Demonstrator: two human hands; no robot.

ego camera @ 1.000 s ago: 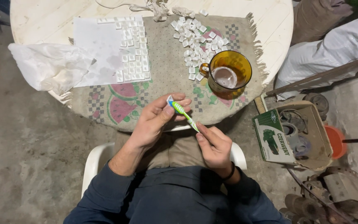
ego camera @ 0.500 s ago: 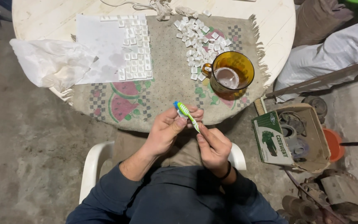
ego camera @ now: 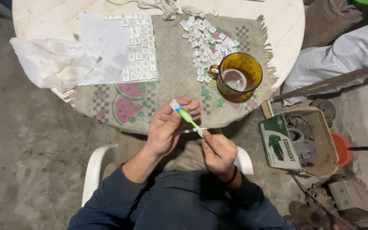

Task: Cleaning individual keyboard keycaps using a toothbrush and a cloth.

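A round white table (ego camera: 286, 25) fills the top of the view, with a fringed cloth (ego camera: 171, 91) printed with watermelon slices spread over its near half. At the left edge a crumpled white plastic bag (ego camera: 52, 64) hangs partly off the table. Beside it on the cloth lies a white sheet (ego camera: 103, 47) bearing rows of small white tiles (ego camera: 141, 55). A loose heap of white tiles (ego camera: 203, 36) sits toward the far right of the cloth, touching an amber glass mug (ego camera: 239, 76). Just off the near edge, the left hand (ego camera: 167, 127) is closed around a small white piece (ego camera: 175, 104). The right hand (ego camera: 218, 151) pinches the handle of a green toothbrush (ego camera: 189, 119), whose head meets that piece.
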